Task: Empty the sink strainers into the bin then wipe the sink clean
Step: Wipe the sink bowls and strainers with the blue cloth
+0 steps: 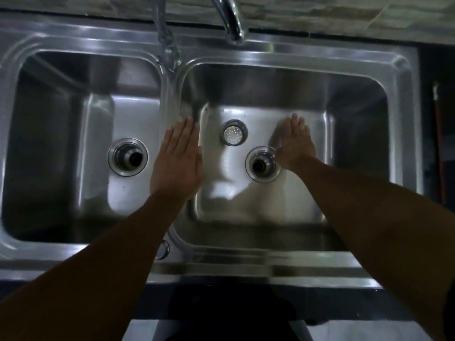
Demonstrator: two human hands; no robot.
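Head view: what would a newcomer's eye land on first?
Two flat, open hands over a steel double sink: the left hand above the divider, the right hand low in the right basin beside the open right drain. A loose strainer lies on that basin's floor just behind it. The left drain is open too.

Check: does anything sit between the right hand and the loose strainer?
Nothing visible. Only bare basin floor separates the right hand from the strainer; the open drain lies just nearside of that path.
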